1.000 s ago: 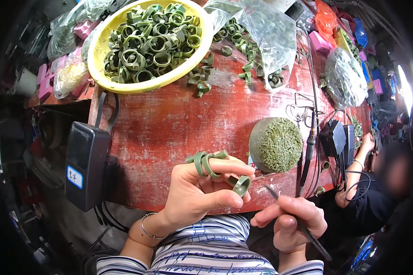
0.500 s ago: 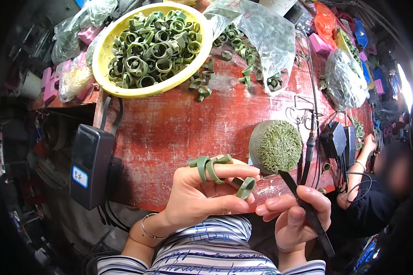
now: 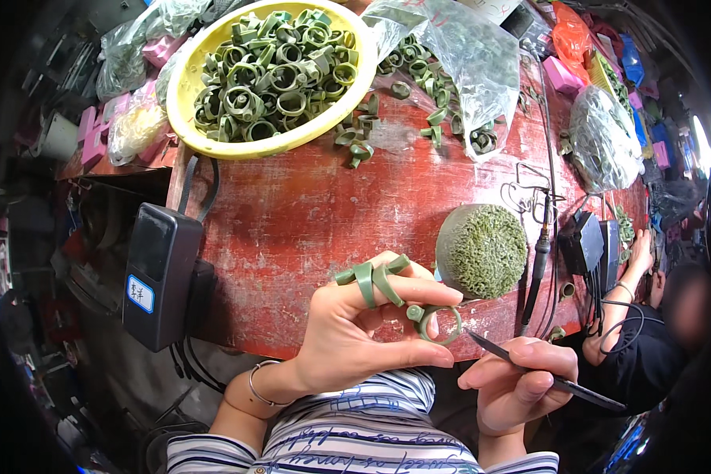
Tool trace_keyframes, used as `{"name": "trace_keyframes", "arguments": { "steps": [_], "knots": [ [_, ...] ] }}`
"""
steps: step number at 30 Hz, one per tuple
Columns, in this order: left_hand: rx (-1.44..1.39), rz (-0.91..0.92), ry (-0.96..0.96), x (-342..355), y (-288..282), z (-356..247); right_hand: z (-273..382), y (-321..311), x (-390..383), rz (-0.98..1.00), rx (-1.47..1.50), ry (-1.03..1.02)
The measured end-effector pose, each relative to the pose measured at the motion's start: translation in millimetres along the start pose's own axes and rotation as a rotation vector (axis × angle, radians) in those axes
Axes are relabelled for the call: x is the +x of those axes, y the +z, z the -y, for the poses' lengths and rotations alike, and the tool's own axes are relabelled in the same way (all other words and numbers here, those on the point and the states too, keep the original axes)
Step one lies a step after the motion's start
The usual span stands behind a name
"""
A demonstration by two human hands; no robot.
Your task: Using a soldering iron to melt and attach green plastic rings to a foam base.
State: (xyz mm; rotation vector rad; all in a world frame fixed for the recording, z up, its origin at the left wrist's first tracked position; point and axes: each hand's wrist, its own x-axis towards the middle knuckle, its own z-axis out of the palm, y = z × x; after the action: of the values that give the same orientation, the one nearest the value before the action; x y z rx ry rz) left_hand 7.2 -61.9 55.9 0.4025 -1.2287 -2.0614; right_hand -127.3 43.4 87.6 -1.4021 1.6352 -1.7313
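My left hand (image 3: 347, 336) pinches a green ring (image 3: 416, 314), probably wax, between thumb and forefinger. The ring's round opening faces me. Two more green rings (image 3: 364, 285) sit around a finger of that hand. In my right hand (image 3: 521, 383) is a narrow dark flat blade (image 3: 596, 396), gripped between thumb and fingers. Its pointed tip is close to the held ring's right side; whether they touch I cannot tell. Just beyond my hands stands a round block (image 3: 486, 251) with a rough, crumbly green top.
A yellow basin (image 3: 183, 130) heaped with green rings stands far left, loose rings (image 3: 361, 152) beside it. A clear plastic bag (image 3: 482, 71) lies at the back. Black device (image 3: 162, 276) left; corded pen tool (image 3: 539, 261) and black boxes (image 3: 583, 237) right. Another person's arm (image 3: 620, 292) is far right.
The held ring has turned so its opening faces me. My right hand has tilted the blade flatter, its tip moving down and left to beside the ring. The view has shifted slightly.
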Motion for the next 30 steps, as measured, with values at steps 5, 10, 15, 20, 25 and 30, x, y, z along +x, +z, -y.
{"name": "trace_keyframes", "arguments": {
  "steps": [5,10,15,20,25,30],
  "knots": [
    [0.011,-0.028,0.033,-2.2,-0.4,3.1,1.9,-0.4,2.6,0.000,-0.042,0.069],
    [0.152,-0.098,0.096,-2.8,4.4,-0.3,-1.1,2.6,10.7,0.184,-0.211,0.071],
    [-0.054,-0.171,-0.018,-2.3,4.8,-2.4,-0.5,10.4,6.0,0.123,-0.048,0.192],
    [-0.265,-0.204,-0.170,-3.3,3.3,-6.1,-0.1,16.4,11.3,0.161,-0.077,0.091],
    [-0.303,-0.191,-0.202,-3.1,-5.9,-4.0,-10.2,22.3,25.5,0.175,-0.204,0.078],
    [-0.514,-0.309,-0.200,-8.1,-22.6,-3.6,-53.2,57.7,79.0,0.299,-0.443,-0.054]
  ]
}}
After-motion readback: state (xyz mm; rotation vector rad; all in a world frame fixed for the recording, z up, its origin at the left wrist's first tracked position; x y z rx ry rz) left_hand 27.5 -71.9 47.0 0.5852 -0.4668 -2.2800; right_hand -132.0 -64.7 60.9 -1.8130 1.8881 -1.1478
